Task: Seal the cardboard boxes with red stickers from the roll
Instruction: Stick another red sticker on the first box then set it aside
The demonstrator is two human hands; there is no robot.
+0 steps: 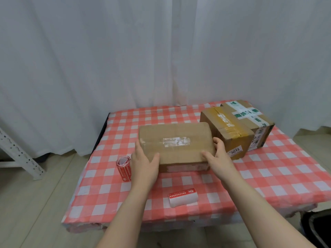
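Note:
A flat brown cardboard box point(176, 140) with a torn white label on top lies in the middle of the table. My left hand point(143, 161) grips its near left corner, thumb on top. My right hand point(217, 154) grips its near right corner. A roll of red stickers point(124, 168) stands just left of my left hand. A single red and white sticker piece point(183, 197) lies on the cloth near the front edge. Two more boxes stand at the back right: a yellow-taped box point(226, 133) and behind it a box with green-printed tape point(250, 120).
The table wears a red and white checked cloth point(268, 176). White curtains hang behind it. A white metal rack leg point(19, 154) stands at the left on the floor. A dark bin point(317, 228) sits at the bottom right.

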